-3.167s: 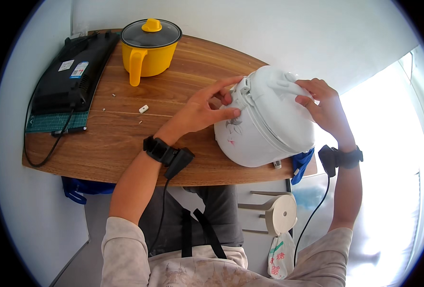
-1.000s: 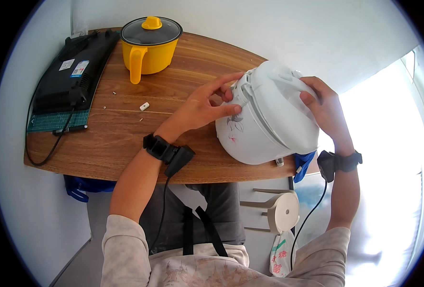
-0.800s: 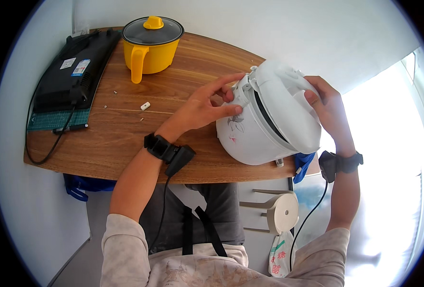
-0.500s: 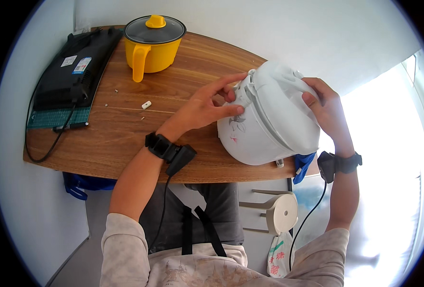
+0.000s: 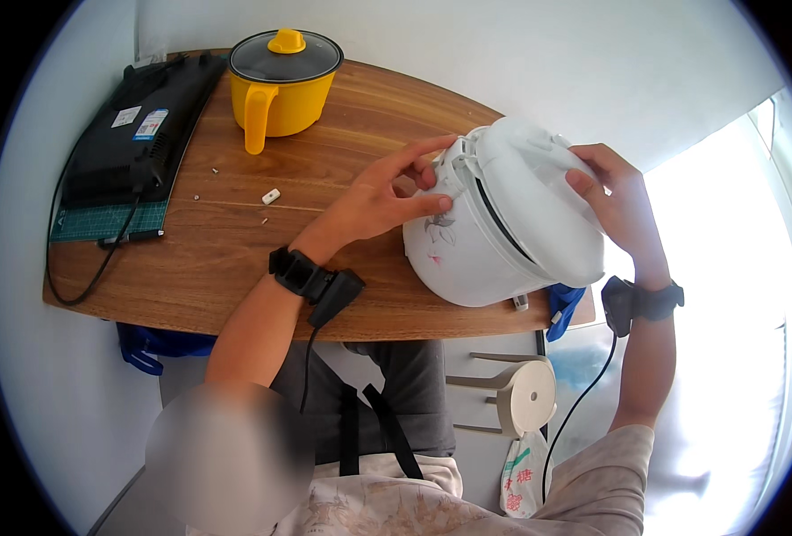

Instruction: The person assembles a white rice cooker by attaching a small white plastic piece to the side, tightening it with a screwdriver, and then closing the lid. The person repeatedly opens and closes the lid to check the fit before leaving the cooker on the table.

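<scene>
A white rice cooker (image 5: pixel 458 250) with a flower print lies tilted at the right part of the table. My left hand (image 5: pixel 394 192) holds its side near the hinge end, thumb and fingers pressed to the body. With my right hand (image 5: pixel 617 201) I grip the far edge of the rounded lid (image 5: pixel 534 192), its thumb on the top. A dark gap shows between lid and body along the near side. The inside of the cooker is hidden.
A yellow pot (image 5: pixel 298 98) with a glass lid stands at the back. At the left, a black flat appliance (image 5: pixel 115 152) with a cord rests on a green mat (image 5: pixel 101 221). Small white pieces (image 5: pixel 271 196) lie mid-table. A pale stool (image 5: pixel 528 397) is below the edge.
The lid has shifted away from the body to the right with my right hand, and the gap has widened and darkened. My left hand has stayed nearly in place.
</scene>
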`<state>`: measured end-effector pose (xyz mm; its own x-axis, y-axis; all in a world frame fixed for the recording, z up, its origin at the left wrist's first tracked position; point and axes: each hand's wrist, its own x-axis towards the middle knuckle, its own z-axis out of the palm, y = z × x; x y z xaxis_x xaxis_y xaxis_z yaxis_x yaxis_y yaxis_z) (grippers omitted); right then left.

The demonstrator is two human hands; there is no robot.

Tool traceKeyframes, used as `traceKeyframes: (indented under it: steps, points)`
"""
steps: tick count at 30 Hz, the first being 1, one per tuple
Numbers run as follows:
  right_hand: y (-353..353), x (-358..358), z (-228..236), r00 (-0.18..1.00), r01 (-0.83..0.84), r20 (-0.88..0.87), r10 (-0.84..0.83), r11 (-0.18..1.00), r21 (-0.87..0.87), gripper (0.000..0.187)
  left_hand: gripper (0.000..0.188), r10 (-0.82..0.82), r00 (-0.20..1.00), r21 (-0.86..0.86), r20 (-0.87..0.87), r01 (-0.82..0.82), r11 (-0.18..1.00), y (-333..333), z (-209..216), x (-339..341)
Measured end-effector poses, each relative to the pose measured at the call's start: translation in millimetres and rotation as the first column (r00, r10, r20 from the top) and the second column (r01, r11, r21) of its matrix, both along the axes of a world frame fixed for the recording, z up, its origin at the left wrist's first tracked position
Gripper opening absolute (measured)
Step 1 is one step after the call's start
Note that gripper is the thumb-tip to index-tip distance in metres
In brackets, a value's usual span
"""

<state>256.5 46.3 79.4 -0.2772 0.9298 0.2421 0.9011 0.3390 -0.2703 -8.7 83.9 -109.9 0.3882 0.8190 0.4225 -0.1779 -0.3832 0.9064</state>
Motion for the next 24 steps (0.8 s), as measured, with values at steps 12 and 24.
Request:
traceKeyframes:
  steps: [12, 24]
  points:
    - [-1, 12, 20, 0.999, -0.018, 0.043, 0.016, 0.999, 0.051, 0.032, 0.076, 0.043, 0.999, 0.067, -0.016, -0.042, 0.997, 1, 3, 1]
    - [-4, 19, 43, 0.959, -0.146, 0.277, 0.062, 0.944, 0.295, 0.028, 0.075, 0.002, 1.0, 0.004, 0.012, -0.002, 1.0, 4, -2, 2]
